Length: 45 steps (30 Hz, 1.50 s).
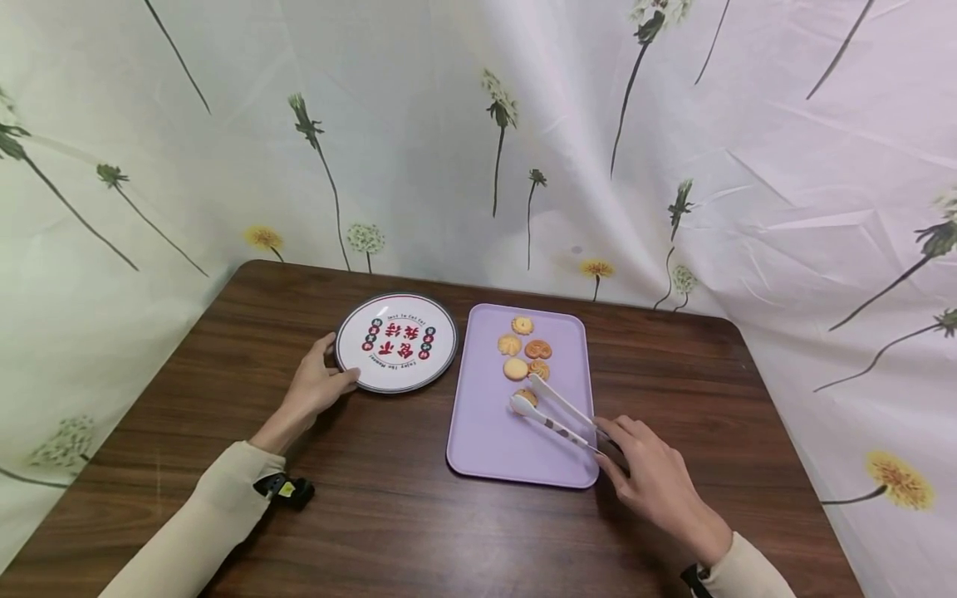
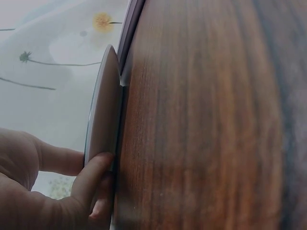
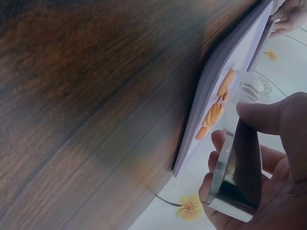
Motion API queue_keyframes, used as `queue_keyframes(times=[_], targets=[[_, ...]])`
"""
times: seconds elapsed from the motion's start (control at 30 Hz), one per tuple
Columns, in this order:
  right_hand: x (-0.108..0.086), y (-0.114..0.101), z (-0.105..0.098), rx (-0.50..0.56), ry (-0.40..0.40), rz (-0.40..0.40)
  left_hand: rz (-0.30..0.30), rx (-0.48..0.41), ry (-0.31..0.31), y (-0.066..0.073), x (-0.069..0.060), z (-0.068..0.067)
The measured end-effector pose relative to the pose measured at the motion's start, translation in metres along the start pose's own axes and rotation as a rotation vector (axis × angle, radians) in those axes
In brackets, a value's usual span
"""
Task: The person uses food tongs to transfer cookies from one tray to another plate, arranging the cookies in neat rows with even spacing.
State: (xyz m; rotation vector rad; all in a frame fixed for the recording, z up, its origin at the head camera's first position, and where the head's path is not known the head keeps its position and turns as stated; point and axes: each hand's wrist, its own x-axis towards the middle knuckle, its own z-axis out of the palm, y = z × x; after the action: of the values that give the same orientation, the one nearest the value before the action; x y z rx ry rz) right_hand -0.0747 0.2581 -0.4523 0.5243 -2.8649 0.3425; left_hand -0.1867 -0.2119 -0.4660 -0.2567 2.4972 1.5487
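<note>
My left hand holds the left rim of a round white plate with red characters and a dark edge. In the left wrist view the thumb and fingers lie at the plate's side, close to the tabletop. My right hand grips metal tongs with white tips, its thumb and fingers on opposite arms. The tips reach over a purple tray, on either side of the nearest cookie; contact is unclear. Several other cookies of differing shapes lie farther up the tray.
The brown wooden table carries the plate on the left and the tray to its right, with a narrow gap between them. A pale cloth printed with dandelions hangs behind the table and along its sides.
</note>
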Motion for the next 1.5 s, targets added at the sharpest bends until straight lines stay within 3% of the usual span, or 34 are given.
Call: queue_keyframes(times=[0.6, 1.5], targets=[[-0.001, 0.0, 0.004, -0.001, -0.037, 0.003, 0.002, -0.003, 0.013, 0.001, -0.001, 0.001], [0.012, -0.001, -0.004, 0.006, 0.052, -0.074, 0.005, 0.005, 0.013, 0.0, 0.0, 0.0]])
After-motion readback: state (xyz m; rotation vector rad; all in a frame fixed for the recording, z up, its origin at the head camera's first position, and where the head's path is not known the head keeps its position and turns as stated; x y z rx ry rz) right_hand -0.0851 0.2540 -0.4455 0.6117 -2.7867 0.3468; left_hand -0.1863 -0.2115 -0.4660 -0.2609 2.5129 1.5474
